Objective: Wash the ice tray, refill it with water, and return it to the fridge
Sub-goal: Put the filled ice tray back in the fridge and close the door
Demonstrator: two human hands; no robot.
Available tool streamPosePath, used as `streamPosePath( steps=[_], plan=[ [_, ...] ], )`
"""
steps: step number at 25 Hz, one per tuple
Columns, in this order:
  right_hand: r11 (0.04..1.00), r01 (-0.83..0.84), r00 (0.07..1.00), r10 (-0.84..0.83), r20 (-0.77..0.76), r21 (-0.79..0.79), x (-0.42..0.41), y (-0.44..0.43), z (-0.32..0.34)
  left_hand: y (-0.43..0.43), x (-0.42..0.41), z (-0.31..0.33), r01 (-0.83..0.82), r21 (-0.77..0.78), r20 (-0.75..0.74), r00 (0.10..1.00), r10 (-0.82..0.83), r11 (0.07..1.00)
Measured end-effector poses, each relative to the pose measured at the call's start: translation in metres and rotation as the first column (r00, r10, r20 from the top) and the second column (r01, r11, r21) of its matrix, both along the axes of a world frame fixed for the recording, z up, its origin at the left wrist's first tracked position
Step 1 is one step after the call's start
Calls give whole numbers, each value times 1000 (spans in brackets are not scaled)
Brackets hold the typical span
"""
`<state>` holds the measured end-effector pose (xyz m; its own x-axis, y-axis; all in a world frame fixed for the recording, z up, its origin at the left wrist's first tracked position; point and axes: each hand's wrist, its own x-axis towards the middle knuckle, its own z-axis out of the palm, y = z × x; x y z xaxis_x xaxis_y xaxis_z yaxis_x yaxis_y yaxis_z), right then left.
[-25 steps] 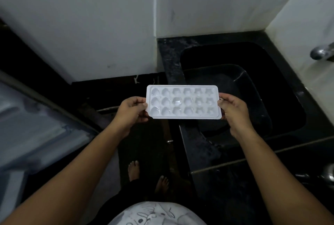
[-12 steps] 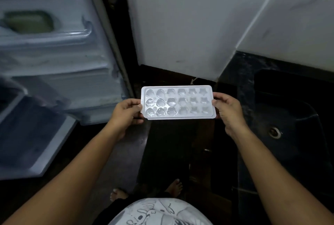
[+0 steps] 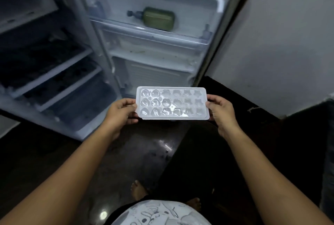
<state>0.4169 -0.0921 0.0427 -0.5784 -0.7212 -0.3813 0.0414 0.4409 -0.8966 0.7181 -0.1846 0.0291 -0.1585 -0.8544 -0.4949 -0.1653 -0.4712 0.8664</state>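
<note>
A white ice tray (image 3: 172,103) with several shaped cells, glistening with water, is held level in front of me. My left hand (image 3: 121,110) grips its left end and my right hand (image 3: 221,111) grips its right end. Behind the tray stands the open fridge: its inner door (image 3: 153,47) with shelves faces me, and the fridge compartment (image 3: 50,72) with white shelves lies to the left.
A green bottle (image 3: 159,19) lies in the upper door shelf. A white wall (image 3: 282,47) rises on the right, and a dark counter edge (image 3: 323,112) shows at the far right. My bare feet (image 3: 138,190) stand on the dark glossy floor below.
I have turned left from the sink toward the open fridge, carrying the tray level in both hands. The sink has left the view and the fridge door now fills the middle.
</note>
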Motion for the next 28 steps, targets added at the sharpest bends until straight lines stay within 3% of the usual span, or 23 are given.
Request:
streamPosePath(
  steps=[10, 18, 28],
  plan=[
    [950, -312, 948, 313, 65, -19, 165, -157, 12, -58, 167, 13, -370, -64, 27, 928, 372, 927],
    [874, -467, 880, 475, 30, -130, 249, -273, 43, -113, 228, 47, -624, -149, -66, 781, 622, 767],
    [664, -721, 691, 707, -147, -199, 340, -402, 59, -196, 287, 58, -838, -122, -149, 545, 825, 531]
  ],
)
